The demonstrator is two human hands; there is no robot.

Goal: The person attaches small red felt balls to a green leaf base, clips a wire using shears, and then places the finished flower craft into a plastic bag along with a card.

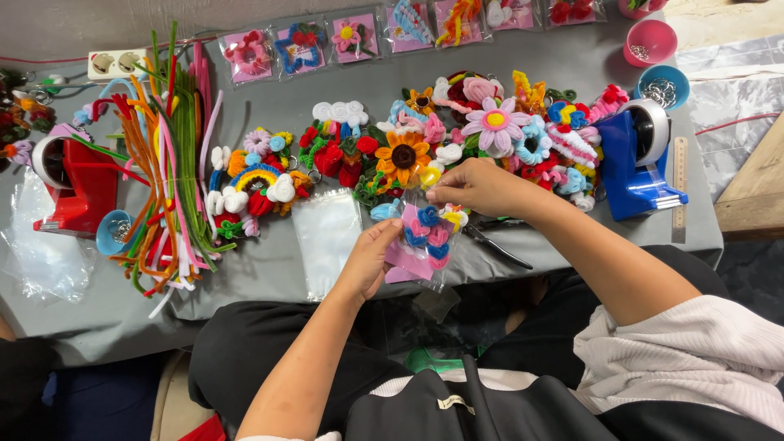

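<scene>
The left hand [369,260] grips the lower edge of a clear bag [425,243] above the grey table [269,269], steadying it, while the right hand [478,186] pinches its open top around the pink-and-blue ornament [430,231] inside

Grey-clothed table [269,269], wooden floor [755,192]

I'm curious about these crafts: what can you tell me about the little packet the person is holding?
The packet is a small clear plastic bag with a pink card inside, carrying a fuzzy pipe-cleaner ornament of blue and pink loops with a bit of yellow and white near the top. It is held above the edge of the grey table. The left hand grips its lower left side, and the right hand pinches its top edge.
</scene>
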